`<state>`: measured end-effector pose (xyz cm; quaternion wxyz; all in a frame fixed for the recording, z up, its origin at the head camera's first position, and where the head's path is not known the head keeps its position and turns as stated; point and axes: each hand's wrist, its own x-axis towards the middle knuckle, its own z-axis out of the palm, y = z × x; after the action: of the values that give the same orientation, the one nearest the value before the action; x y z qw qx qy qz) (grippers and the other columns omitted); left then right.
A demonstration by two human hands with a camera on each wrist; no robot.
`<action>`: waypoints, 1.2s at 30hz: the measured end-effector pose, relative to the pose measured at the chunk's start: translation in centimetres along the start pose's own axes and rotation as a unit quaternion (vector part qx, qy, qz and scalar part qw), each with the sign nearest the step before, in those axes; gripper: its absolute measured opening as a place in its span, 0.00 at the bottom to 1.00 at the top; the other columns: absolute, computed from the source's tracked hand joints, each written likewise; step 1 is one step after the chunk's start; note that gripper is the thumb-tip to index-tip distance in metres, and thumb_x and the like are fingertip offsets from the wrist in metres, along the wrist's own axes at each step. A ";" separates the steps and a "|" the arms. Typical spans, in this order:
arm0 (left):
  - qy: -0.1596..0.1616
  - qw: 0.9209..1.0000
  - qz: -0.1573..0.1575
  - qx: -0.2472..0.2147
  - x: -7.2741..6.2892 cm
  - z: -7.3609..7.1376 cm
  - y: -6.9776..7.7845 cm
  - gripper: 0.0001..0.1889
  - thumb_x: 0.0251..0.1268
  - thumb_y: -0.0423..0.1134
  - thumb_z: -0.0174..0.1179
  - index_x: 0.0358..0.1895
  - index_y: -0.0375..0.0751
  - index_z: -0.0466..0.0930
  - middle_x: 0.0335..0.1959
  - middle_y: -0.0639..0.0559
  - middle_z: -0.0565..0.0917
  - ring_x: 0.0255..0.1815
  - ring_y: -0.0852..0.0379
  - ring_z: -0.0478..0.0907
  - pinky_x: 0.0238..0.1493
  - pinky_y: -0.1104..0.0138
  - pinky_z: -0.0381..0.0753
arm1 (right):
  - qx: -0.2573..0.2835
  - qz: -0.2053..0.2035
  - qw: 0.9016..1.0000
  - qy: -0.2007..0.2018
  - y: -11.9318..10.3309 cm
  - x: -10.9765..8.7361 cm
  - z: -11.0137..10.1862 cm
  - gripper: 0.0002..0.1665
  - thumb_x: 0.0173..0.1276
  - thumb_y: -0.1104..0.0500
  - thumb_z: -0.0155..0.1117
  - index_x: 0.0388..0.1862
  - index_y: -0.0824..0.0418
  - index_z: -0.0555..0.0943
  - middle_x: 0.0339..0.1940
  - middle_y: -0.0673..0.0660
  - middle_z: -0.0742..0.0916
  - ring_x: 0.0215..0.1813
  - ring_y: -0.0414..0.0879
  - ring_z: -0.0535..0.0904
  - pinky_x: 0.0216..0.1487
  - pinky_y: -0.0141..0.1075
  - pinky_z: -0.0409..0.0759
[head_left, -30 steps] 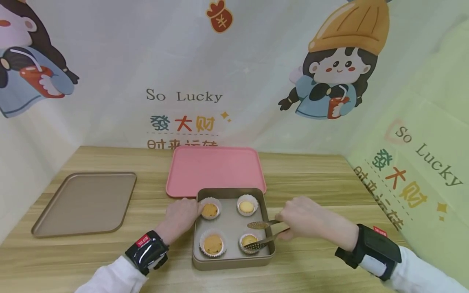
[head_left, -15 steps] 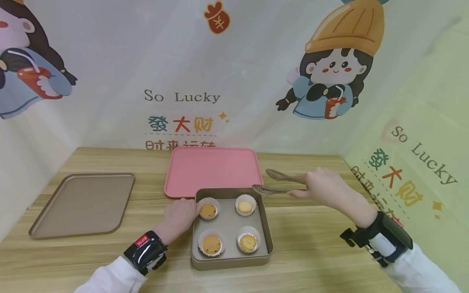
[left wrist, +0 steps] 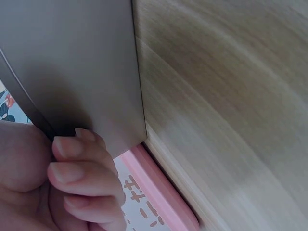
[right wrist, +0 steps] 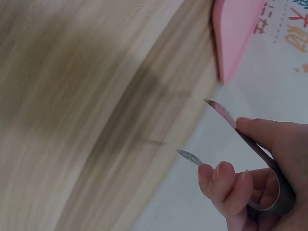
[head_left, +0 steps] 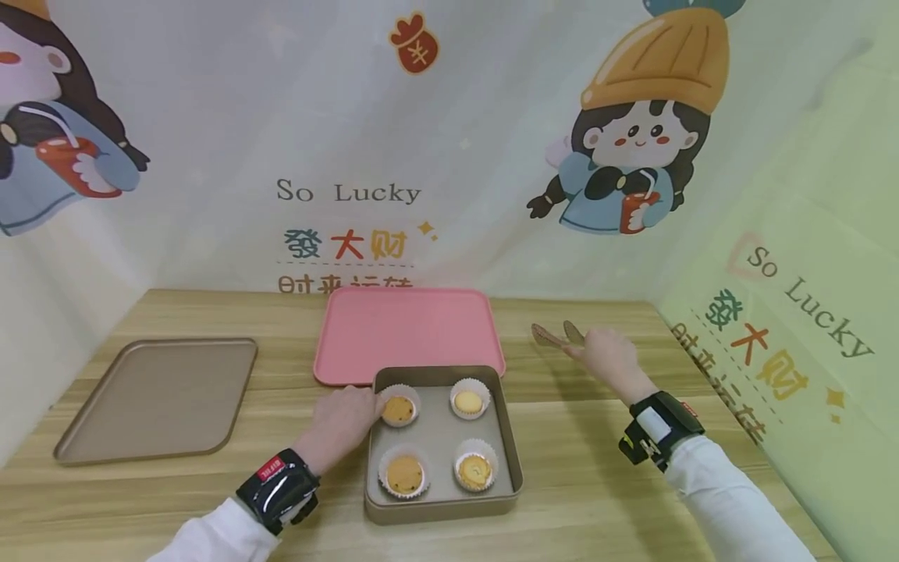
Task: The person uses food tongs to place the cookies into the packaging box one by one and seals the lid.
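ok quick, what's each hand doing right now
Left hand: fingers curled on the rim of the gold baking pan, gripping it.
Right hand: holding the tongs, which carry nothing, over the table beside the pink tray.

1. A wooden table (head_left: 597, 484) with pale grain fills the foreground.
2. A white backdrop (head_left: 477, 140) behind it shows cartoon girls and "So Lucky" lettering.
3. A pale green panel (head_left: 808, 257) with the same print stands at the right.
4. The light is soft and even.

metal tongs (head_left: 555, 337) held open, square baking pan (head_left: 442, 511) holding cupcakes (head_left: 404, 474)
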<state>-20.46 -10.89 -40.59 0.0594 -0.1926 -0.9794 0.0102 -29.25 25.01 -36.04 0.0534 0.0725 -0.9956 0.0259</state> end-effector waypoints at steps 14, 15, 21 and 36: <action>0.008 1.000 -0.003 -0.003 0.2 0.4 -0.1 0.09 0.62 0.34 0.54 0.23 0.42 0.71 0.12 0.51 0.64 0.15 0.55 0.68 0.09 0.63 0.70 | -0.003 0.063 0.998 -0.031 -0.8 1.3 2.1 0.30 0.64 0.41 0.52 0.15 0.64 0.72 0.19 0.62 0.76 0.21 0.54 0.75 0.17 0.43 0.71; 0.010 1.000 -0.004 -0.004 0.2 0.3 -0.1 0.09 0.62 0.34 0.54 0.23 0.42 0.71 0.12 0.51 0.64 0.14 0.55 0.68 0.09 0.63 0.70 | -0.009 0.059 0.998 -0.027 -0.9 1.2 2.3 0.30 0.64 0.41 0.52 0.14 0.64 0.72 0.19 0.62 0.76 0.21 0.54 0.75 0.16 0.44 0.71; 0.022 1.000 0.008 0.000 -0.1 0.3 -0.1 0.10 0.62 0.34 0.54 0.23 0.42 0.70 0.12 0.51 0.64 0.14 0.54 0.69 0.09 0.63 0.70 | -0.048 0.028 0.998 -0.028 -0.9 0.7 3.8 0.31 0.63 0.40 0.52 0.08 0.59 0.69 0.11 0.57 0.74 0.16 0.50 0.72 0.14 0.41 0.67; 0.010 0.999 -0.009 -0.029 0.0 0.3 -0.2 0.11 0.63 0.35 0.53 0.21 0.42 0.69 0.12 0.52 0.64 0.15 0.55 0.67 0.09 0.63 0.70 | -0.089 -0.006 0.996 -0.022 -0.9 0.0 5.9 0.35 0.63 0.38 0.52 0.05 0.57 0.63 0.07 0.53 0.68 0.12 0.44 0.67 0.11 0.36 0.62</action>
<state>-20.59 -11.07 -40.88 0.0635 -0.1860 -0.9803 -0.0206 -29.68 23.81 -41.85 0.0379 0.0740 -0.9944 -0.0649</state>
